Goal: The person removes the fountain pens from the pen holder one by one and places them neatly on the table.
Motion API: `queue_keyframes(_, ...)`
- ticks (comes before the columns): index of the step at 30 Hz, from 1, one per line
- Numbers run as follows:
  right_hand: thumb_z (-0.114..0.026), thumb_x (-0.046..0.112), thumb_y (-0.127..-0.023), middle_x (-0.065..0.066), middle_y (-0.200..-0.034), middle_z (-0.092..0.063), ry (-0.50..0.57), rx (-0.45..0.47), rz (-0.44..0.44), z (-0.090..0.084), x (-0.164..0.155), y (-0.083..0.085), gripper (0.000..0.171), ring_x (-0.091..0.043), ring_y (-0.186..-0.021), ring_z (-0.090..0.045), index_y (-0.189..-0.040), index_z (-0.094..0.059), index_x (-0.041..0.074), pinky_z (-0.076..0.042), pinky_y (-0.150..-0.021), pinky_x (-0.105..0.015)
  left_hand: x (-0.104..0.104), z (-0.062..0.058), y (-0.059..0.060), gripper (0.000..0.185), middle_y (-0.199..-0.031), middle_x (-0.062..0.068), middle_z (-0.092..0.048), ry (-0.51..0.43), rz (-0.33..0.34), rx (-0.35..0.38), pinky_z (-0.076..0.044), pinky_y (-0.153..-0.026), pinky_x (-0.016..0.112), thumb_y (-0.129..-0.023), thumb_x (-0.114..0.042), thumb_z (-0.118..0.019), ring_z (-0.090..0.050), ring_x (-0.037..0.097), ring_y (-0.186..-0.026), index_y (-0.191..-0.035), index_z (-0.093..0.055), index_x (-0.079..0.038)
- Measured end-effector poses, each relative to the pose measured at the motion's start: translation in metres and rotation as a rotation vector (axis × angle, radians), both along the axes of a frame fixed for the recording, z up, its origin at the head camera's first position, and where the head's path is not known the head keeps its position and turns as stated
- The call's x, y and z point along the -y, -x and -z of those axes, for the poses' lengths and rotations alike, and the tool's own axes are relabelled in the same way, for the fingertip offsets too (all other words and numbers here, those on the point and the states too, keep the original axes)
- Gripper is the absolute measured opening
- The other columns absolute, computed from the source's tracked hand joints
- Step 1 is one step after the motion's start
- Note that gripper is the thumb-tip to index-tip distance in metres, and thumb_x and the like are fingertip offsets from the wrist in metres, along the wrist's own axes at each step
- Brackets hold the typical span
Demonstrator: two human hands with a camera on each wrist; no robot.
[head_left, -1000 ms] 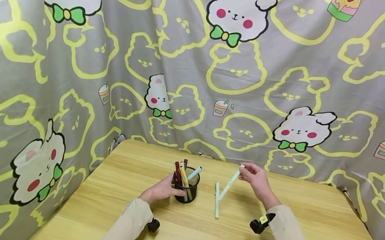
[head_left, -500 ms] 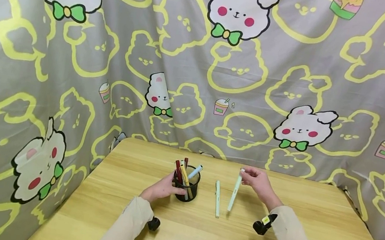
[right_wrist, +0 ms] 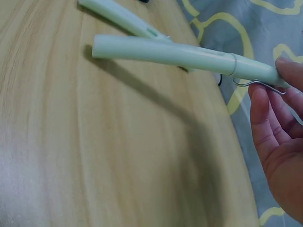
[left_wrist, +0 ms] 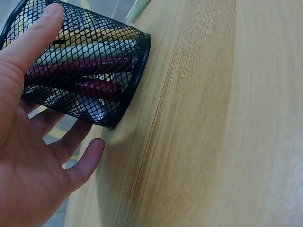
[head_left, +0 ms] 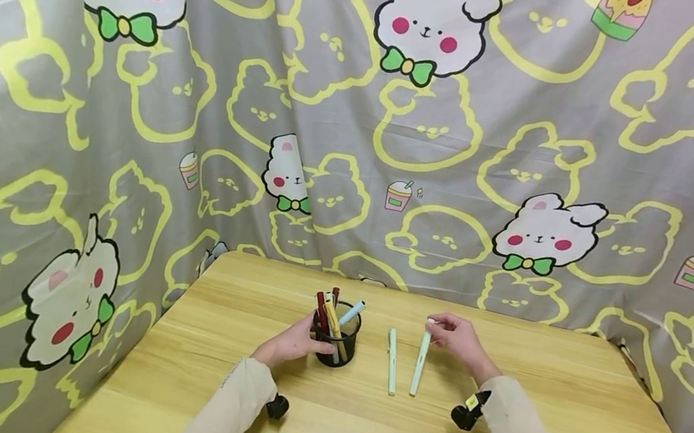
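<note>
On the table [head_left: 562, 398], a pale green clipped pen [head_left: 420, 363] lies.

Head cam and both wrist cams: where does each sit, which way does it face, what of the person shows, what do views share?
Head: worn on the head, looks forward and down at the table; both forearms, left hand and right hand show.
Left wrist: beside the left hand, faces the mesh pen cup; palm and fingers show.
Right wrist: beside the right hand, faces the held pale green pen; fingertips show.
Shared: the cup appears in head and left wrist views, the held pen in head and right wrist views.
</note>
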State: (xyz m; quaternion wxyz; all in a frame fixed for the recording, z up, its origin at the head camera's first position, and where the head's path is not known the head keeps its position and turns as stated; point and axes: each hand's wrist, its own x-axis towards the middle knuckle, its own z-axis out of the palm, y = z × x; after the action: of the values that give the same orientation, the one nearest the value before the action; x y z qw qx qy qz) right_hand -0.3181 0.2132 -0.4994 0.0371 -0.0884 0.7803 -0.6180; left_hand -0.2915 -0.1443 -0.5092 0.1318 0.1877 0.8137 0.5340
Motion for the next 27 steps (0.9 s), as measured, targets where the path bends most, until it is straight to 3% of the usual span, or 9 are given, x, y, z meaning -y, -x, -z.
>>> queue_keyframes(9, -0.065, 0.01, -0.09, -0.01, -0.079, -0.062, -0.038, -0.01, 0.004, 0.012, 0.004, 0.001, 0.039, -0.026, -0.071, -0.062, -0.118, -0.055, -0.015, -0.054, -0.067, -0.036, -0.001, -0.001, -0.001, 0.089, -0.139, 0.014, -0.043, -0.008, -0.001, 0.011, -0.029, -0.103, 0.052, -0.082, -0.021, -0.076, -0.038, 0.033, -0.128, -0.151, -0.02, -0.012)
queue_keyframes(20, -0.067, 0.008, -0.088, -0.007, -0.081, -0.063, -0.015, 0.044, 0.007, 0.018, 0.011, 0.002, 0.041, -0.016, -0.069, -0.061, -0.116, -0.054, -0.017, -0.054, -0.066, -0.031, -0.002, -0.002, -0.004, 0.084, -0.139, 0.018, -0.042, 0.004, -0.015, -0.003, -0.028, -0.102, 0.056, -0.084, -0.018, -0.074, -0.037, 0.039, -0.127, -0.15, -0.022, -0.009)
queue_keyframes(27, -0.068, 0.007, -0.088, -0.007, -0.082, -0.062, 0.009, 0.053, -0.014, 0.021, 0.013, 0.004, 0.042, -0.013, -0.069, -0.06, -0.117, -0.053, -0.019, -0.053, -0.064, -0.027, -0.004, -0.019, -0.014, 0.08, -0.136, 0.022, -0.043, -0.018, 0.001, -0.01, -0.029, -0.1, 0.059, -0.084, -0.01, -0.072, -0.037, 0.044, -0.125, -0.147, -0.024, -0.001)
